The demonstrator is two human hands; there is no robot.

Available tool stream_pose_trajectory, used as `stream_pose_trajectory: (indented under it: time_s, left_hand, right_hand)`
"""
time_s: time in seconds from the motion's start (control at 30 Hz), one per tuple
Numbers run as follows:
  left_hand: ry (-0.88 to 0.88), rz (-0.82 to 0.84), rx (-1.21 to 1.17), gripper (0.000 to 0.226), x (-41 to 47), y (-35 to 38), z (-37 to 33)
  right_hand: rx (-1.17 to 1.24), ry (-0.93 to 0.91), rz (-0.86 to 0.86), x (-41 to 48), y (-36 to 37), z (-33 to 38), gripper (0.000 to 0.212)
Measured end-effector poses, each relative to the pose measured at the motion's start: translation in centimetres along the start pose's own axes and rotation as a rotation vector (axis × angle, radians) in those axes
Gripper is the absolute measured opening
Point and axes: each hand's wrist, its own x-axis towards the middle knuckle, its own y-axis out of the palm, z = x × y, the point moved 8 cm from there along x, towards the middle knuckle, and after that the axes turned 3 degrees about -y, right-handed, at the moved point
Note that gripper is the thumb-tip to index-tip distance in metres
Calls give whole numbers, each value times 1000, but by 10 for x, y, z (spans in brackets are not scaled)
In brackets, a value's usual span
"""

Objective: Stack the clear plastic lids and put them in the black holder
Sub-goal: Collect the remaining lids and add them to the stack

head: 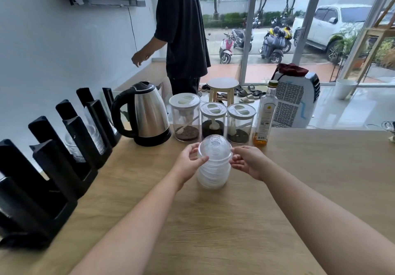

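We see the stack (213,174) of clear lids standing upright on the table (235,221), just in front of the jars (213,118) and well apart from the holder (53,168), which runs along the left edge. The top lid (214,148) sits on the stack, and both hands are on it. The left hand (191,162) pinches its rim between thumb and fingers on the left side. The right hand (248,162) holds the rim on the right side with curled fingers.

We judge that the stacking is almost finished, because no loose lid lies on the table; the top lid only needs to be seated well. The second part is not yet done: the whole stack has to be carried left and put into a slot of the holder. Some slots already show clear pieces, but we cannot tell if they are lids or cups. The stack is tall and light, so it may lean or come apart when it is lifted.
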Motion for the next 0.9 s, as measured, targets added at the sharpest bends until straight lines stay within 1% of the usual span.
stream_pose_trajectory:
  time_s: [0.1, 0.27, 0.5, 0.6, 0.7, 0.77, 0.83, 0.9]
  left_hand:
    - [-4, 2, -41, 57, -1, 0, 2]
    - [-29, 23, -95, 57, -1, -1, 4]
    - [-18, 21, -25, 61, 0, -1, 6]
    - [-47, 11, 6, 61, 1, 0, 6]
    - [-115, -65, -100, 57, 2, -4, 8]
    - [-189, -127, -191, 53, 1, -6, 14]
    - [-313, -139, -237, 59, 0, -5, 26]
    - [-443, -77, -239, 72, -4, 2, 37]
  right_hand:
    - [52, 7, 20, -2, 2, -3, 23]
    - [58, -7, 41, -4, 4, -2, 29]
    - [51, -15, 70, -2, 4, -3, 32]
    - [31, -4, 44, 1, -1, -3, 33]
    - [29, -2, -66, 7, -14, -5, 31]
    - [-10, 9, -113, 10, -20, -10, 36]
    - [-40, 52, -115, 13, -21, -21, 42]
    - [-43, 115, -91, 15, -17, -33, 53]
